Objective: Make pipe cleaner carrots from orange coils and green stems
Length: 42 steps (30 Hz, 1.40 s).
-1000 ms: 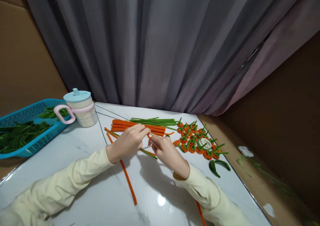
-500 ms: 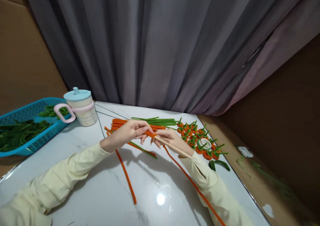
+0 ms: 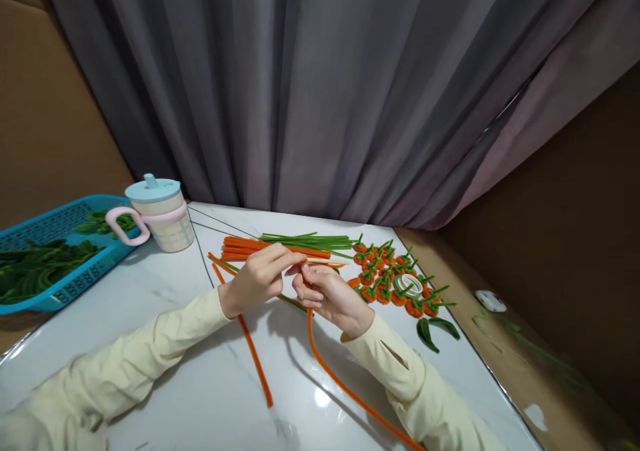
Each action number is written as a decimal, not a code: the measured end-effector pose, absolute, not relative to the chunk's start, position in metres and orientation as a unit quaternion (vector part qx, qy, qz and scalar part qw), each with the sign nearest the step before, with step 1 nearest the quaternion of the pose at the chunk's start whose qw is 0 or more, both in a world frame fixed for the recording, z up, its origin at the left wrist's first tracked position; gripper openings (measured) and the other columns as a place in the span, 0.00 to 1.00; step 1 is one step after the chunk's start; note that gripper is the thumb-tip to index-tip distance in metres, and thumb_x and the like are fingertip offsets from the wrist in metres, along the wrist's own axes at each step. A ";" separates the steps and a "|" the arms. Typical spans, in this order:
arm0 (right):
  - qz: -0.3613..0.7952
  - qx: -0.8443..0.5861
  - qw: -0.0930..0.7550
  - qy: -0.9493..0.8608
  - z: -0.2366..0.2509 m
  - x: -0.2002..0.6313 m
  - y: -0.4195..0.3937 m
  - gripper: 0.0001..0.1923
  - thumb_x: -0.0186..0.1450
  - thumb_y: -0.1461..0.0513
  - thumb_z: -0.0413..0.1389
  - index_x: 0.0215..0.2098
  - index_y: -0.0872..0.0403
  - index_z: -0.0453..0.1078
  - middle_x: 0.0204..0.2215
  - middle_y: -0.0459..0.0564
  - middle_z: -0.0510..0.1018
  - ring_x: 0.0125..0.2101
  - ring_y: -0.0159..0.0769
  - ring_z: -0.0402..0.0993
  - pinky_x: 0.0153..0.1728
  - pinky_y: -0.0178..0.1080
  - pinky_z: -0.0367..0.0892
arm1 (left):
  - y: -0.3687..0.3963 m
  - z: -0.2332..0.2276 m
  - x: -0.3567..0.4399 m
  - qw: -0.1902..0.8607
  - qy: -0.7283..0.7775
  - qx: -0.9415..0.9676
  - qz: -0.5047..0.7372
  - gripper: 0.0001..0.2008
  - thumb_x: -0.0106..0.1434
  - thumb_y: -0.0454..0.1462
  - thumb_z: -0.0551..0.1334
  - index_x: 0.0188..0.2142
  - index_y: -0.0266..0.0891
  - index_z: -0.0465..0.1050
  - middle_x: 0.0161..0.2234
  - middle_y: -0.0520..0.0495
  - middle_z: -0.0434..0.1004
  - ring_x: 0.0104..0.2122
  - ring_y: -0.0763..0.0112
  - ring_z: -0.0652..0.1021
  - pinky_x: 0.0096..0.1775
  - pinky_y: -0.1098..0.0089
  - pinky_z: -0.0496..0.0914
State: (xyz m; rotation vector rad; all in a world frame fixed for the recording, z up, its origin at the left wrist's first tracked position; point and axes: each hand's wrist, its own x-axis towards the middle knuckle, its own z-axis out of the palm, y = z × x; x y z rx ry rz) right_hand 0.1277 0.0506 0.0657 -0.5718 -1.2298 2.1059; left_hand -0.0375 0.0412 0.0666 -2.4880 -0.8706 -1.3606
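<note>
Above the middle of the table my left hand (image 3: 263, 272) pinches with thumb and forefinger at the end of a thin wooden stick (image 3: 325, 261), which points right behind my right hand. Closed fingers of my right hand (image 3: 336, 296) meet those of the left and grip an orange pipe cleaner (image 3: 333, 369). Its long tail hangs from under the right fingers and curves toward the front right. Where it meets the stick is hidden by my fingertips. Behind the hands lies a bundle of orange pipe cleaners (image 3: 241, 248) beside green pipe cleaners (image 3: 320, 240).
Several small orange pumpkin shapes with green stems (image 3: 383, 294) stand at the right around a white tape roll (image 3: 411, 285). Green leaf shapes (image 3: 427, 336) lie nearby. A cup with a blue lid (image 3: 170, 224) and a blue basket (image 3: 75, 283) of green pieces are left.
Both hands have turned and drawn closer together. The stick has swung from pointing toward my right sleeve to pointing right, away behind the hand. The pipe cleaner's tail has shifted left.
</note>
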 end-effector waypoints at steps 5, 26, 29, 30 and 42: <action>0.729 -0.258 0.294 -0.561 0.065 0.129 0.052 0.12 0.64 0.56 0.49 0.29 0.57 0.62 0.16 0.40 0.63 0.14 0.22 0.42 0.18 0.30 0.42 | 0.044 0.067 -0.038 0.201 -0.320 -0.857 -0.351 0.16 0.56 0.23 0.47 0.34 0.34 0.71 0.24 0.46 0.67 0.26 0.67 0.67 0.27 0.70 0.63; 0.157 -0.259 0.276 -0.912 0.075 0.151 0.056 0.12 0.63 0.68 0.45 0.25 0.56 0.66 0.20 0.46 0.70 0.22 0.31 0.64 0.25 0.33 0.53 | 0.029 0.122 -0.047 -0.183 -0.383 -0.863 -0.274 0.17 0.51 0.24 0.49 0.30 0.36 0.74 0.24 0.50 0.76 0.23 0.75 0.72 0.26 0.78 0.62; 0.447 -0.247 0.256 -0.820 0.078 0.150 0.052 0.14 0.66 0.63 0.44 0.23 0.55 0.63 0.19 0.46 0.71 0.22 0.30 0.68 0.26 0.32 0.59 | 0.027 0.123 -0.050 -0.168 -0.341 -0.879 -0.288 0.19 0.48 0.23 0.47 0.32 0.36 0.74 0.27 0.49 0.77 0.26 0.73 0.74 0.28 0.77 0.64; 0.527 -0.244 0.247 -0.776 0.078 0.149 0.051 0.15 0.67 0.60 0.44 0.24 0.55 0.63 0.18 0.45 0.70 0.20 0.30 0.68 0.25 0.32 0.60 | 0.027 0.122 -0.051 -0.154 -0.327 -0.886 -0.291 0.21 0.47 0.23 0.47 0.33 0.35 0.74 0.28 0.48 0.77 0.27 0.73 0.74 0.29 0.76 0.64; 0.399 -0.301 0.340 -0.797 0.077 0.143 0.046 0.08 0.60 0.65 0.45 0.24 0.55 0.60 0.15 0.40 0.58 0.16 0.26 0.52 0.20 0.30 0.51 | 0.030 0.125 -0.050 -0.215 -0.409 -0.842 -0.277 0.13 0.66 0.37 0.50 0.41 0.36 0.71 0.23 0.52 0.72 0.21 0.76 0.70 0.24 0.77 0.62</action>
